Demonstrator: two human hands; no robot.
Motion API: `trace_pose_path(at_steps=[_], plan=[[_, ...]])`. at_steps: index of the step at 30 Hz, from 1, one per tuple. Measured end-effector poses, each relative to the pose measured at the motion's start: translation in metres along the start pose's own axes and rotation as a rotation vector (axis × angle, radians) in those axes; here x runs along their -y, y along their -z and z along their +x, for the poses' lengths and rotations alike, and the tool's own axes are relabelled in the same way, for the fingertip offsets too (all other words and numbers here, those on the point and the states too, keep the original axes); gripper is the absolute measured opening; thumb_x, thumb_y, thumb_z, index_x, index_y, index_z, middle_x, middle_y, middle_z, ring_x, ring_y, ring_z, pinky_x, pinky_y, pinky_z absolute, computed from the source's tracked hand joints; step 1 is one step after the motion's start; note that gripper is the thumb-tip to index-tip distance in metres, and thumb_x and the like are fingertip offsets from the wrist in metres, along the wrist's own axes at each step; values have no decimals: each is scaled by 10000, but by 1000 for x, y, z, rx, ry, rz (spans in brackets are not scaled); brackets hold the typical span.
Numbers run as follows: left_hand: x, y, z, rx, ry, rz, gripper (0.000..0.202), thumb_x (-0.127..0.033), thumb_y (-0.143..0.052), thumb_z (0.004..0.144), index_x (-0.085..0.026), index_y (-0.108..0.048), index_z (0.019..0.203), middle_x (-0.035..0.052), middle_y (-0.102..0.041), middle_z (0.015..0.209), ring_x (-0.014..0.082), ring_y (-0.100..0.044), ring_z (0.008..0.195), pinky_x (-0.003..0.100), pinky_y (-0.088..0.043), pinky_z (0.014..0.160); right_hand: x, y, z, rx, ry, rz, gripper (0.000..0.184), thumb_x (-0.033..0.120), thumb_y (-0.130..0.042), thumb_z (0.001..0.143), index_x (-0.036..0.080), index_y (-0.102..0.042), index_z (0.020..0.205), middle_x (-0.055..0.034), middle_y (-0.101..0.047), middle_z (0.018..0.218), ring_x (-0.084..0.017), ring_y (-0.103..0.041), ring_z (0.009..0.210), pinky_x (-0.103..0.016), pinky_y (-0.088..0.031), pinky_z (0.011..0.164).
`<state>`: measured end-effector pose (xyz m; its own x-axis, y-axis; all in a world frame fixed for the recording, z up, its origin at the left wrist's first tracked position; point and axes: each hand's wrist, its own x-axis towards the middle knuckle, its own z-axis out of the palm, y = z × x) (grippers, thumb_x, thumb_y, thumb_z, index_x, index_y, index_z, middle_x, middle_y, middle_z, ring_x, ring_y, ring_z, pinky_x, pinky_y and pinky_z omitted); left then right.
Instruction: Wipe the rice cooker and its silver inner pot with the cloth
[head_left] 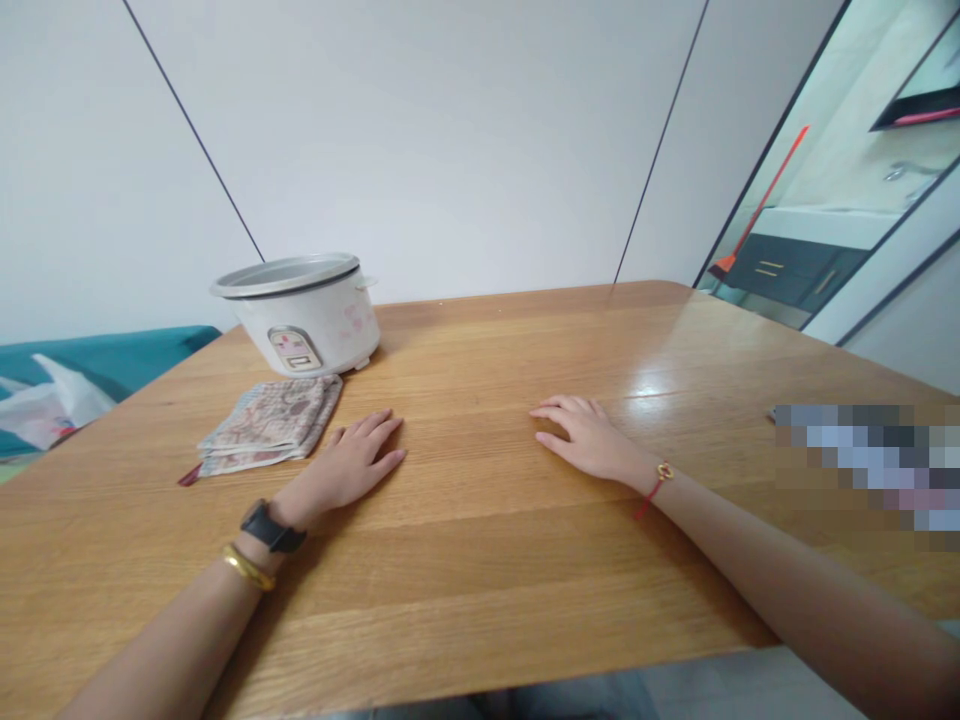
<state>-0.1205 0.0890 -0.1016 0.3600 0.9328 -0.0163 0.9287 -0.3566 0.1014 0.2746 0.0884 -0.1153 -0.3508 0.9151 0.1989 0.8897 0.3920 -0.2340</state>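
My left hand rests palm down on the wooden table, fingers stretched out and holding nothing. Just to its left lies a folded patterned cloth, with a dark red strip poking out at its lower left corner. Behind the cloth stands a white rice cooker without a lid, its control panel facing me; its inside is hidden from this angle. Over on the right side, my right hand also lies on the tabletop, fingers extended, with nothing in it. A wide gap separates the two hands.
A pixelated, blurred-out object lies at the table's right edge. A pale wall runs along the back. White plastic bags sit on a teal seat at left. Through the doorway, an orange broom leans near a sink cabinet.
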Motion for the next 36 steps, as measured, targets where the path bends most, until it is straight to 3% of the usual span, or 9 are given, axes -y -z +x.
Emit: trace_pose_path(at_steps=[36], plan=[[-1,0,-1,-8,-6,-12,715,-642,-307,996,-203,-410,1551,129,-347,1644,313,-343,1500,548,-243,1223,-2,-1,0,7,15,-12,424,452,-467,986,283,-633,1336,-91,-590,1416,-309,-512,1306,-560,-353,1124]])
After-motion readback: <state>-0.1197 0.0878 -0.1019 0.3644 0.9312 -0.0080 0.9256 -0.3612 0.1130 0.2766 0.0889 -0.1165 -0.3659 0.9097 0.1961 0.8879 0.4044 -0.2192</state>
